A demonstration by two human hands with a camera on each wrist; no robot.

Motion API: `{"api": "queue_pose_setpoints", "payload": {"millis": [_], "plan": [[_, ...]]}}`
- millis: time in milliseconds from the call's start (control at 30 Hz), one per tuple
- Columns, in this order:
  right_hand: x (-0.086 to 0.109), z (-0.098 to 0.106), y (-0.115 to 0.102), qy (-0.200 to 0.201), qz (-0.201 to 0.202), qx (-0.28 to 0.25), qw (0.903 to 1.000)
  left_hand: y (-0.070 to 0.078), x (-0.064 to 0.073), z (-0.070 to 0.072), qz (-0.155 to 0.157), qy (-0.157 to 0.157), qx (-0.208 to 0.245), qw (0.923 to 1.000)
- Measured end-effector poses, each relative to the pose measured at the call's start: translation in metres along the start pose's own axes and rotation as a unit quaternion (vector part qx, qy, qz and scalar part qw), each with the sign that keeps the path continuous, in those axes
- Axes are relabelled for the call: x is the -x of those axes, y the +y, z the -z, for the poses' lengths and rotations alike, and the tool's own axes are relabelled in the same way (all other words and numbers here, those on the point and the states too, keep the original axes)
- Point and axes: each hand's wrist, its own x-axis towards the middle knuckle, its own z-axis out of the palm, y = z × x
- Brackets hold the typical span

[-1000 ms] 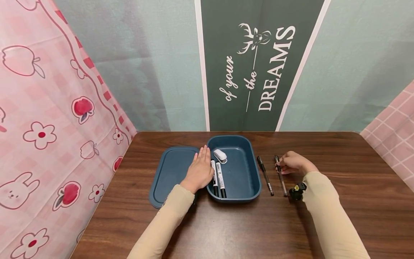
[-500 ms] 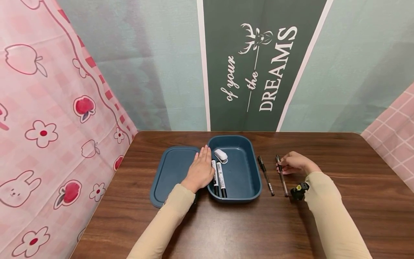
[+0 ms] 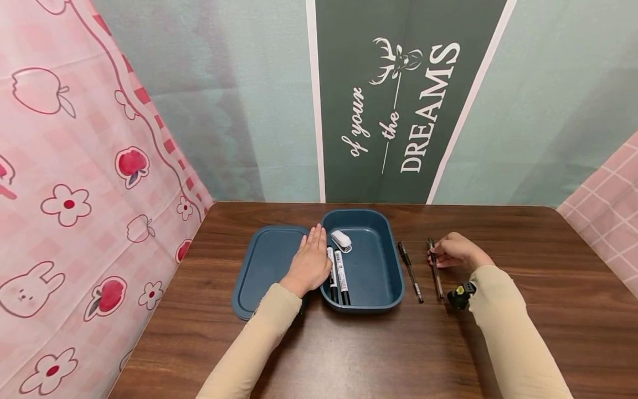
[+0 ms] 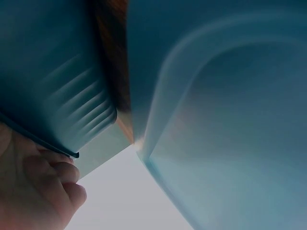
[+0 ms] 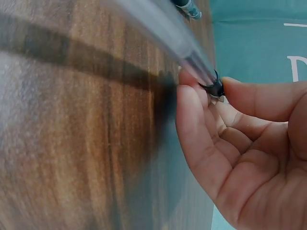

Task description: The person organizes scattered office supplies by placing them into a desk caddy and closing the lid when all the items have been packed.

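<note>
My left hand (image 3: 310, 265) lies with straight fingers along the left rim of a dark blue box (image 3: 371, 305). In the left wrist view, that hand (image 4: 41, 179) touches the box's rim from below. Inside the box are a small white stapler (image 3: 341, 240) and two white-and-black markers (image 3: 341, 277). On the right, my right hand (image 3: 457, 252) pinches a clear-barrelled pen (image 3: 437, 280) near its dark far end, between thumb and fingertips. The right wrist view shows this pen (image 5: 160, 31) slanting above the wood, its shadow apart from it. A second black pen (image 3: 411, 271) lies between box and right hand.
A blue lid (image 3: 266, 271) lies flat left of the box, close beside it. The brown wooden table (image 3: 369, 360) ends at a green printed curtain (image 3: 379, 111) behind. A pink patterned cloth (image 3: 99, 221) hangs along the left side.
My right hand and the pinched pen have shifted slightly right, the pen's far end moving away from the other pen. The left hand stays on the box rim.
</note>
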Motion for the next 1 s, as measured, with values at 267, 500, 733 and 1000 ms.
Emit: {"api": "queue_pose_setpoints", "payload": {"millis": [267, 500, 733, 1000], "plan": [[-0.001, -0.001, -0.002, 0.022, -0.005, 0.007, 0.9997, 0.000, 0.001, 0.001, -0.003, 0.000, 0.003, 1.0000], [-0.002, -0.002, -0.006, 0.031, 0.009, 0.004, 0.9995, -0.001, 0.001, 0.000, -0.001, -0.003, 0.006, 1.0000], [0.000, -0.007, -0.018, 0.027, 0.024, -0.013, 0.9992, -0.001, 0.001, -0.001, -0.002, 0.002, 0.004, 1.0000], [0.001, -0.010, -0.028, 0.033, 0.031, 0.008, 0.9990, 0.000, 0.001, 0.001, -0.004, 0.005, 0.010, 0.9999]]}}
